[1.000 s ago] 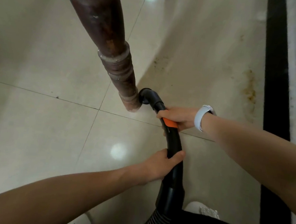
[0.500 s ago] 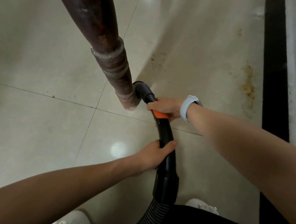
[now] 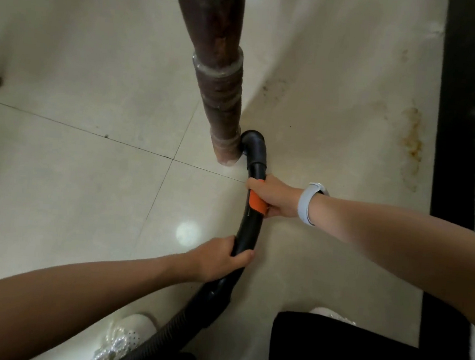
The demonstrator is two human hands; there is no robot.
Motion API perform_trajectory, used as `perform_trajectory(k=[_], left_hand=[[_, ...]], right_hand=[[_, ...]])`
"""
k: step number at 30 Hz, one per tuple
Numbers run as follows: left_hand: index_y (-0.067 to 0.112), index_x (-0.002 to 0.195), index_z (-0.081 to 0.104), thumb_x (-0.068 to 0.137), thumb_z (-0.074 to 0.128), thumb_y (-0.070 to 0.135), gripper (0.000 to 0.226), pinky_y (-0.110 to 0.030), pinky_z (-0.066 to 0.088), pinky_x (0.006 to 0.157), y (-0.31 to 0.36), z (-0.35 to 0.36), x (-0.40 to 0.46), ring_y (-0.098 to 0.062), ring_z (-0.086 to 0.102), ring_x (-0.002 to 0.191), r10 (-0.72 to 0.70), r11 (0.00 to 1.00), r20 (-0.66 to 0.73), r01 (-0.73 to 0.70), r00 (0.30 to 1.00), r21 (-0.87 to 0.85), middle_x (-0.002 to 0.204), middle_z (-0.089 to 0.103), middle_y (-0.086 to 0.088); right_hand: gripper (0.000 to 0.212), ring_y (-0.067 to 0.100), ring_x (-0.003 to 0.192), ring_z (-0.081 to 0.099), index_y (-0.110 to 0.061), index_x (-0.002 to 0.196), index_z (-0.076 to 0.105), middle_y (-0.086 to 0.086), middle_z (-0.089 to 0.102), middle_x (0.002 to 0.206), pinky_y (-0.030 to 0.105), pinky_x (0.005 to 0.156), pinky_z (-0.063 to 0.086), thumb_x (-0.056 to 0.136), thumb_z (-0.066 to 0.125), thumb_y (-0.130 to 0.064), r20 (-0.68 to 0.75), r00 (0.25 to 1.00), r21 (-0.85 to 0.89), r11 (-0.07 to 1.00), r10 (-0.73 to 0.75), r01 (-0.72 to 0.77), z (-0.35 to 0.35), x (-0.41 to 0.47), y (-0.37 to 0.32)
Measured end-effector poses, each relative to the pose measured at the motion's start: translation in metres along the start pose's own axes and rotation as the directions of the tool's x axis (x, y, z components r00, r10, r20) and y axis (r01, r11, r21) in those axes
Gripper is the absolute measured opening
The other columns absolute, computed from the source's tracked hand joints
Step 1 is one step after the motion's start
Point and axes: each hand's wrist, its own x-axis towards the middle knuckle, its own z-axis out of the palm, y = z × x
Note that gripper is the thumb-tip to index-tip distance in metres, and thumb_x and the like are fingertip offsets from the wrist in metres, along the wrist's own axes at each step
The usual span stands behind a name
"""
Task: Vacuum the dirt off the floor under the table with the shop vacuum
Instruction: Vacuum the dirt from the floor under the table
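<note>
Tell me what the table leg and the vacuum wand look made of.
Table leg: likely turned wood, dark brown finish worn and dusty, with lathe-style rings. Vacuum wand: apparently smooth black plastic, slightly glossy, with an orange band; both hands grip it.

Both bare forearms reach forward, the right hand (image 3: 276,196) ahead of the left hand (image 3: 219,261), each in a curled grip.
</note>
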Motion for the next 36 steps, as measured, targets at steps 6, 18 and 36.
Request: perform_trajectory(k=[6,18,36], left_hand=[[0.017,0.093,0.049,0.092,0.046,0.045,0.028,-0.033,0.055,0.080,-0.021,-0.017,-0.013,-0.023,0.067,0.079,-0.045,0.997,-0.039,0.043,0.998,-0.060,0.092,0.067,-0.008],[0.010,0.086,0.045,0.097,0.041,0.043,0.035,-0.029,0.051,0.051,-0.045,-0.007,-0.057,-0.024,0.056,0.046,-0.102,0.866,0.138,0.156,0.985,-0.475,0.057,0.058,-0.008],[0.009,0.084,0.044,0.095,0.042,0.047,0.040,-0.031,0.052,0.051,-0.029,-0.026,-0.017,-0.023,0.055,0.042,-0.115,0.936,0.043,0.123,0.992,-0.329,0.058,0.058,-0.011]], right_hand=[[0.022,0.017,0.070,0.049,-0.010,0.109,0.041,0.005,0.046,0.083,0.032,0.059,0.049,0.093,0.049,-0.022,-0.136,0.991,0.105,0.994,0.006,0.009,0.028,0.006,-0.006],[0.013,0.032,0.095,0.057,-0.014,0.089,0.042,0.015,0.049,0.101,0.046,0.088,0.052,0.091,0.051,-0.023,0.065,0.985,0.264,0.950,0.157,-0.169,0.069,-0.007,0.029],[0.012,0.022,0.074,0.054,-0.012,0.098,0.043,0.008,0.049,0.085,0.042,0.080,0.050,0.096,0.048,-0.022,-0.084,0.988,0.271,0.958,0.126,-0.099,0.045,0.000,0.001]])
